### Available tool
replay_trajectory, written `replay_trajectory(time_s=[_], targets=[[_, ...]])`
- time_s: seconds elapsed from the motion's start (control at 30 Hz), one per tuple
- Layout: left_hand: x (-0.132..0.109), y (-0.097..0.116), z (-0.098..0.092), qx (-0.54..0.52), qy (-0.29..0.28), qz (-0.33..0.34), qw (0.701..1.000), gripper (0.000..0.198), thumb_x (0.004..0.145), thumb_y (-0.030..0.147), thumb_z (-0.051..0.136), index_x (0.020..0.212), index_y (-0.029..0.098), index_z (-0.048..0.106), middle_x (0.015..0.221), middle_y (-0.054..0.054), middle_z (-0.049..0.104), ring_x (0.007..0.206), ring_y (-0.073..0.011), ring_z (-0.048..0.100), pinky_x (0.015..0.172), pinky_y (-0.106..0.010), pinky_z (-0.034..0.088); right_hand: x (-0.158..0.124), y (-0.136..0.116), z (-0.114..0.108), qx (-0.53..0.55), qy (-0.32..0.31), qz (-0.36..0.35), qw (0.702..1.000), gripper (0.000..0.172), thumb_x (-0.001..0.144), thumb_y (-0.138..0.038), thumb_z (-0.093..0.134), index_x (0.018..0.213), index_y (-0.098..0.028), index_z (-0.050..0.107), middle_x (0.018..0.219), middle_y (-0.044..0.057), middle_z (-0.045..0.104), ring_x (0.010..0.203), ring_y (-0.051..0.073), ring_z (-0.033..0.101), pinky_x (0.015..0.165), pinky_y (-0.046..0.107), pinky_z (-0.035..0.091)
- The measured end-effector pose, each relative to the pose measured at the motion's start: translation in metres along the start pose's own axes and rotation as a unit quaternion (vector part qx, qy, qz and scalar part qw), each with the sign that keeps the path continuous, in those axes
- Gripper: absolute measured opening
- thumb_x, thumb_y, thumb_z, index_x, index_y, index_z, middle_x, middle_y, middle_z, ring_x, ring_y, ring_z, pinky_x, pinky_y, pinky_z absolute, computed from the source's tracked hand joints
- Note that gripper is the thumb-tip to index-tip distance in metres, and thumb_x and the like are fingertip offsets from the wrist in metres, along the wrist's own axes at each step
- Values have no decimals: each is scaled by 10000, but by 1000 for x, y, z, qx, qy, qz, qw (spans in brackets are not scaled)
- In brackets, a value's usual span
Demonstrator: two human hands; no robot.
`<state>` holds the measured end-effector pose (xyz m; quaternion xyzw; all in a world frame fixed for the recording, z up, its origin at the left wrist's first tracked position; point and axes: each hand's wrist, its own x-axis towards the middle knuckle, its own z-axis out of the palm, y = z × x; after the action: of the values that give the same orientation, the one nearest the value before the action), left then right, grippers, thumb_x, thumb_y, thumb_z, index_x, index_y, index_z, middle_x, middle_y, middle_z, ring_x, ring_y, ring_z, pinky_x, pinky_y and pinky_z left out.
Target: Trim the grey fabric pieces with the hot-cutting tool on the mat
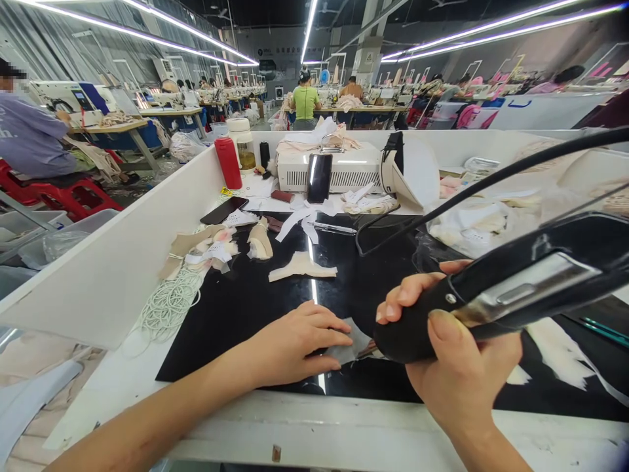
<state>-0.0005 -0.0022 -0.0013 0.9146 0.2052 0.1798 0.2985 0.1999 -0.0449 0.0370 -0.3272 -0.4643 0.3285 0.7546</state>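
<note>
My right hand [457,347] is wrapped around a black corded hand tool [521,282] with a metal plate along its side. Its narrow tip points down and left, meeting a small pale, translucent fabric piece [350,344] on the black mat [236,328]. My left hand [299,344] lies flat with fingers stretched, the fingertips resting on that piece's left edge. Just beyond sits a cream, T-shaped cut piece [303,265]. More white pieces [560,354] lie right of my right hand, partly behind it.
A bundle of pale cord [170,305] and fabric scraps [209,249] lie at the left. Behind the mat stand a white vented box [348,174], a phone [319,178] and a red bottle [227,162]. The tool's black cable [472,180] arches over the right side; low white walls [113,242] edge the table.
</note>
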Motion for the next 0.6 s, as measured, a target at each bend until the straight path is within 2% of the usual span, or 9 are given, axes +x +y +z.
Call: replay_trajectory(time_s=[0.1,0.37,0.53,0.6], targets=[[0,-3,2,1,7,10,1000,379,977,236,789,1346,170,731,1432,-107,709,1310,-278,604,1185,-439,450,-1,0,-1,0,-2,-4,1000,400,855,-388,889,1157,-288,645,822,-37,689,645,173,651,587,336,563],[-1,0,1,4,13,6,1000,316,1009,264,743,1320,208,744,1405,-107,714,1291,-276,606,1173,-447,462,4,3,-4,-24,2,0,1000,368,889,-349,851,1175,-298,626,829,-42,693,638,177,655,602,356,575],[-2,3,0,-1,-48,-17,999,415,978,345,798,1380,295,704,1516,-55,662,1476,-334,510,1307,-641,214,7,0,-6,-14,25,-3,1000,378,867,-351,870,1161,-293,639,828,-49,686,644,164,648,591,322,583],[-2,3,0,-5,-68,-29,997,480,951,366,826,1406,303,685,1542,-49,643,1511,-345,480,1311,-664,184,4,-2,-4,-3,20,-2,1000,383,863,-367,875,1159,-291,644,822,-49,681,640,161,645,578,314,578]])
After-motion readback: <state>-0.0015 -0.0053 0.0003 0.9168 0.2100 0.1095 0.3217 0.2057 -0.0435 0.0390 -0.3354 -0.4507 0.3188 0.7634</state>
